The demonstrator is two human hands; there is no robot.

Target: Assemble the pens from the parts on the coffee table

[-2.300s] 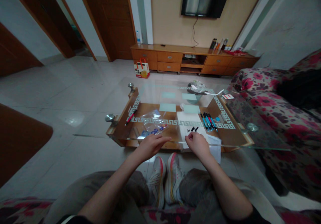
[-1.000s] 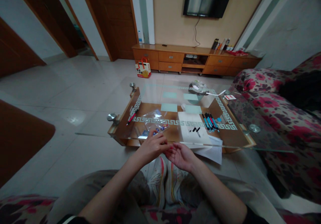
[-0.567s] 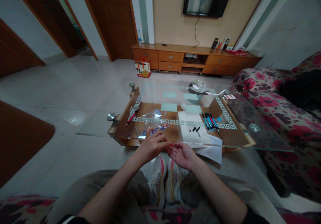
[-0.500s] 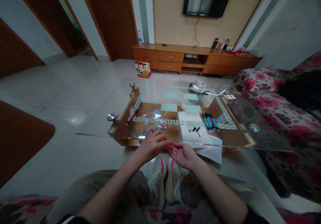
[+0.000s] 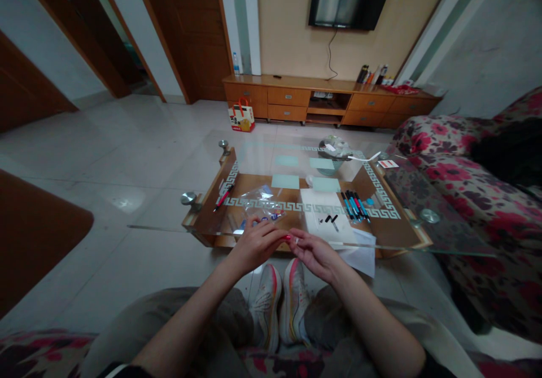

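Head view, read from left to right. On the glass table (image 5: pixel 203 232), a single red pen (image 5: pixel 222 196) lies at the far left, well apart from everything else; next comes a clear plastic bag (image 5: pixel 257 205) with small blue packets inside. Just nearer than the bag, my left hand (image 5: pixel 255 244) has its fingertips pinched together on a small red piece (image 5: pixel 287 237), and my right hand (image 5: pixel 316 253) meets it from the other side, fingers closed on the same piece, so both hands grip it at the table's near edge, above my shoes. What the piece is, I cannot tell; it is too small. Further right, white paper (image 5: pixel 322 205) carries a few loose black parts (image 5: pixel 331 218), untouched, and beyond it a row of blue and black pens (image 5: pixel 352 204) lies side by side. As a judgement, the work is under way: several pens look finished, while the black parts and the piece in my fingers remain to be dealt with.
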